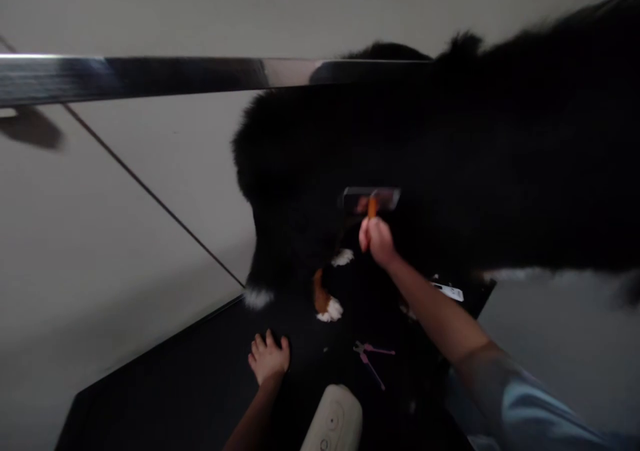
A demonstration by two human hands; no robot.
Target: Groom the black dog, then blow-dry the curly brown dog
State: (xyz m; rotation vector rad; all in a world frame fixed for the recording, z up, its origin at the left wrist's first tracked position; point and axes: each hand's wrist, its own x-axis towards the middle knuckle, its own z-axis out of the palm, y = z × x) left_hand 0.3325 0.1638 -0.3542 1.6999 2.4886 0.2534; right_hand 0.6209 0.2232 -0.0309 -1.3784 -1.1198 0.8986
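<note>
A large black long-haired dog (425, 138) stands on a dark table (175, 391), with white-and-tan paws (330, 309) showing beneath it. My right hand (380, 239) is wrapped round the orange handle of a slicker brush (390, 198). The wide head of the brush lies against the dog's dark coat, at its chest or shoulder. Lower and to the left, my left hand (269, 358) rests flat on the tabletop with fingers spread, holding nothing. Nail clippers with thin pink handles (367, 351) lie on the table between my two arms.
A shiny metal bar (150, 78) crosses the upper left, in front of the dog. From it a thin cord (150, 191) slants down to the right. A cream-coloured device (335, 414) is at the bottom centre. Behind my right forearm lies a small white object (450, 292).
</note>
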